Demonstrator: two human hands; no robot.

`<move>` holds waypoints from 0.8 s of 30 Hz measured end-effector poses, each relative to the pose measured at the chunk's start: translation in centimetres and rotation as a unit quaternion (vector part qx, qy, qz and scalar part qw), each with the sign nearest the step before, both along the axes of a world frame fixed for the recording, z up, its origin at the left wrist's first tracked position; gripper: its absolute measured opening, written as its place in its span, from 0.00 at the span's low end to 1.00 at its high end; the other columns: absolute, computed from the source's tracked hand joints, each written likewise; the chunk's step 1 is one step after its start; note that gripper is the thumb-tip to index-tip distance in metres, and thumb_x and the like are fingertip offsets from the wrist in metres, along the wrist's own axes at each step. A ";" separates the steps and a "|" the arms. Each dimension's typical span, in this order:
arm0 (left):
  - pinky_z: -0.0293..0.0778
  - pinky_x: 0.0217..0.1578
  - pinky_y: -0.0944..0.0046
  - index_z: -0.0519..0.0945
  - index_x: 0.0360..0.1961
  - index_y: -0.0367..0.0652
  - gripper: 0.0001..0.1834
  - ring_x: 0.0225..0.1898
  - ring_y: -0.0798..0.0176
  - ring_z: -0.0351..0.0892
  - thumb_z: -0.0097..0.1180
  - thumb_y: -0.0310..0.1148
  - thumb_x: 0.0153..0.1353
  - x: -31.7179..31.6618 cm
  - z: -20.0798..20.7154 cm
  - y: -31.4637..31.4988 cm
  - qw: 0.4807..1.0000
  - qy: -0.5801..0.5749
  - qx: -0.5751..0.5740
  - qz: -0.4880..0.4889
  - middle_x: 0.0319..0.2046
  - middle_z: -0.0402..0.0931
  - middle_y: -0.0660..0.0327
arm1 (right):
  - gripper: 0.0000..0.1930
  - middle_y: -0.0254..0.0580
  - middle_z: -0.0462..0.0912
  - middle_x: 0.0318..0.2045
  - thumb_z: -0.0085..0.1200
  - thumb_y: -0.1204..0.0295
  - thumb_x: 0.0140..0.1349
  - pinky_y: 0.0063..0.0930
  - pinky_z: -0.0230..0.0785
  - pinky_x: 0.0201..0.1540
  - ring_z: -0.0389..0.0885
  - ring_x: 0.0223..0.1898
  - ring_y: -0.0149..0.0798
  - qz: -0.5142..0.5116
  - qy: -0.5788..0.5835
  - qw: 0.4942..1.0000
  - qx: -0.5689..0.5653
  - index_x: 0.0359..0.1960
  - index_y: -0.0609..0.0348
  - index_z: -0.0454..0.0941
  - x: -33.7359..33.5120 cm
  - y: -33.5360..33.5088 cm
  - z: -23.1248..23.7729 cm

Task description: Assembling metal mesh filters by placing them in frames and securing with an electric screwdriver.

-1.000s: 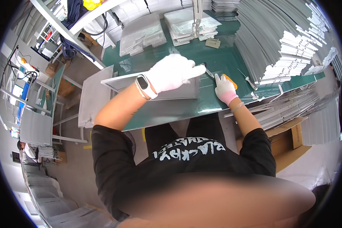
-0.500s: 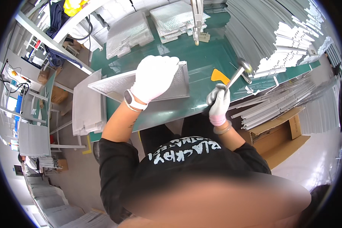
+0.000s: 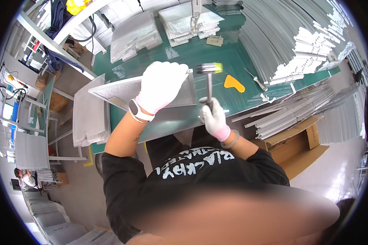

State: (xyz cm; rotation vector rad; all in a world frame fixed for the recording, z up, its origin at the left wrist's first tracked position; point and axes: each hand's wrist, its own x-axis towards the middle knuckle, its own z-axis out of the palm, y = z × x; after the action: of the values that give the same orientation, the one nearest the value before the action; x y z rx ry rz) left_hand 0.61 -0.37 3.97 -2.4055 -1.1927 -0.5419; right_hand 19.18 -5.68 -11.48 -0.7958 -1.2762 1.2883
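Observation:
My gloved left hand (image 3: pixel 162 85) is closed over the upper edge of a white-framed mesh panel (image 3: pixel 184 93), which stands tilted on the green table. In my gloved right hand (image 3: pixel 215 119) is a mallet (image 3: pixel 209 83), its handle upright in my fist. The mallet's head, dark at one end and yellow-green at the other, is just right of the panel's upper right corner, with a small gap between them. To the right of the mallet lies a flat yellow scraper (image 3: pixel 234 83). My left fingertips are hidden behind the glove's back.
Stacks of silvery mesh sheets (image 3: pixel 135 38) lie at the table's back. A large pile of grey strips (image 3: pixel 270 38) covers its right side, near a knife-like tool (image 3: pixel 257 81). More strips (image 3: pixel 288 108) and an open cardboard box (image 3: pixel 298 153) are off the right edge.
My right hand has swung the mallet leftward, from beside the scraper to the panel's corner. The left hand keeps its grip on the panel, and the whole view has shifted slightly.

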 end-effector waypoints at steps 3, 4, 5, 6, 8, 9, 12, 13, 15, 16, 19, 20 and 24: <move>0.70 0.36 0.57 0.80 0.36 0.47 0.07 0.29 0.56 0.76 0.59 0.36 0.59 0.2 -0.2 0.1 1.000 0.012 -0.004 -0.012 0.25 0.75 0.61 | 0.10 0.31 0.69 0.22 0.38 0.77 0.73 0.19 0.62 0.24 0.65 0.19 0.24 -0.118 0.097 0.988 0.030 0.53 0.64 0.67 1.9 1.0 0.7; 0.70 0.41 0.54 0.80 0.37 0.46 0.11 0.31 0.56 0.76 0.63 0.39 0.55 0.3 -0.4 0.2 0.998 -0.022 0.026 -0.044 0.26 0.75 0.61 | 0.11 0.32 0.70 0.22 0.38 0.77 0.73 0.19 0.62 0.24 0.66 0.19 0.24 -0.134 0.076 0.987 0.052 0.53 0.63 0.66 3.4 1.6 1.5; 0.71 0.46 0.52 0.80 0.37 0.46 0.15 0.32 0.56 0.76 0.67 0.41 0.52 0.4 -0.5 0.2 0.994 -0.054 0.056 -0.076 0.26 0.75 0.62 | 0.12 0.31 0.69 0.22 0.38 0.77 0.72 0.19 0.62 0.24 0.66 0.19 0.24 -0.140 0.050 0.988 0.051 0.54 0.63 0.67 4.8 2.2 2.6; 0.71 0.46 0.52 0.80 0.37 0.46 0.15 0.32 0.56 0.76 0.67 0.41 0.52 0.4 -0.8 0.0 0.994 -0.056 0.057 -0.073 0.26 0.75 0.62 | 0.15 0.31 0.71 0.23 0.39 0.78 0.71 0.19 0.63 0.25 0.67 0.20 0.24 -0.125 -0.005 0.989 0.078 0.58 0.63 0.66 6.2 2.4 4.6; 0.66 0.58 0.42 0.79 0.35 0.48 0.19 0.35 0.57 0.75 0.70 0.46 0.47 1.1 -2.4 0.3 0.971 -0.145 0.183 -0.052 0.27 0.72 0.62 | 0.27 0.35 0.77 0.28 0.43 0.77 0.69 0.20 0.69 0.33 0.71 0.26 0.25 -0.106 -0.155 0.974 0.126 0.70 0.66 0.59 9.6 2.8 7.9; 0.62 0.60 0.38 0.79 0.35 0.48 0.22 0.36 0.56 0.76 0.73 0.48 0.43 1.2 -3.1 0.7 0.969 -0.163 0.184 -0.034 0.28 0.72 0.62 | 0.30 0.37 0.77 0.29 0.45 0.78 0.67 0.22 0.70 0.37 0.72 0.28 0.27 -0.119 -0.216 0.958 0.145 0.72 0.67 0.56 10.5 2.6 10.4; 0.61 0.61 0.40 0.80 0.37 0.47 0.25 0.37 0.56 0.77 0.75 0.47 0.41 1.6 -3.9 1.2 0.967 -0.193 0.168 -0.018 0.28 0.75 0.64 | 0.32 0.38 0.76 0.28 0.45 0.80 0.68 0.23 0.68 0.34 0.70 0.27 0.28 -0.088 -0.312 0.862 0.389 0.74 0.65 0.53 13.9 3.1 15.6; 0.61 0.61 0.40 0.80 0.37 0.47 0.25 0.37 0.56 0.77 0.75 0.47 0.41 1.5 -4.0 1.3 0.967 -0.194 0.167 -0.013 0.28 0.75 0.64 | 0.32 0.39 0.76 0.28 0.44 0.80 0.69 0.22 0.67 0.33 0.69 0.26 0.28 -0.095 -0.296 0.868 0.388 0.74 0.65 0.53 13.9 2.7 17.4; 0.62 0.60 0.43 0.80 0.37 0.48 0.24 0.36 0.57 0.76 0.75 0.47 0.41 1.5 -4.0 1.6 0.969 -0.196 0.150 -0.002 0.27 0.75 0.64 | 0.32 0.39 0.76 0.28 0.41 0.82 0.69 0.21 0.66 0.31 0.69 0.25 0.28 -0.091 -0.248 0.874 0.408 0.75 0.63 0.51 13.6 2.4 18.7; 0.62 0.60 0.43 0.80 0.37 0.48 0.24 0.36 0.57 0.76 0.75 0.47 0.41 1.6 -4.2 1.6 0.969 -0.198 0.149 -0.002 0.27 0.75 0.64 | 0.32 0.38 0.76 0.28 0.40 0.82 0.69 0.20 0.66 0.30 0.70 0.25 0.28 -0.073 -0.213 0.875 0.429 0.75 0.63 0.50 13.5 2.6 18.8; 0.64 0.56 0.46 0.81 0.36 0.48 0.22 0.33 0.58 0.75 0.74 0.44 0.42 2.5 -4.6 1.8 0.957 -0.228 0.180 -0.009 0.26 0.74 0.64 | 0.30 0.45 0.75 0.27 0.47 0.76 0.68 0.35 0.72 0.31 0.75 0.24 0.42 -0.021 -0.494 0.744 0.449 0.72 0.60 0.61 12.3 2.8 18.6; 0.65 0.53 0.47 0.80 0.32 0.49 0.18 0.32 0.57 0.74 0.72 0.42 0.41 2.8 -4.7 1.9 0.953 -0.247 0.178 -0.005 0.25 0.73 0.64 | 0.29 0.47 0.77 0.28 0.49 0.74 0.68 0.38 0.73 0.33 0.77 0.25 0.46 0.027 -0.559 0.712 0.424 0.71 0.58 0.63 12.1 2.7 17.9; 0.65 0.50 0.49 0.79 0.32 0.50 0.16 0.32 0.56 0.73 0.69 0.39 0.41 3.0 -5.2 2.3 0.936 -0.283 0.210 -0.008 0.24 0.72 0.63 | 0.27 0.46 0.81 0.32 0.49 0.75 0.70 0.35 0.75 0.34 0.78 0.25 0.45 -0.059 -0.500 0.756 0.419 0.71 0.63 0.63 12.4 2.9 20.6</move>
State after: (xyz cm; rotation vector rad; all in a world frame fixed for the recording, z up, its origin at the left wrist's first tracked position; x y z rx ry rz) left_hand 3.61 1.97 -1.26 -1.9425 -1.1145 -1.4078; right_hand 31.57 -2.78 9.12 -0.8614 -2.3404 -0.0401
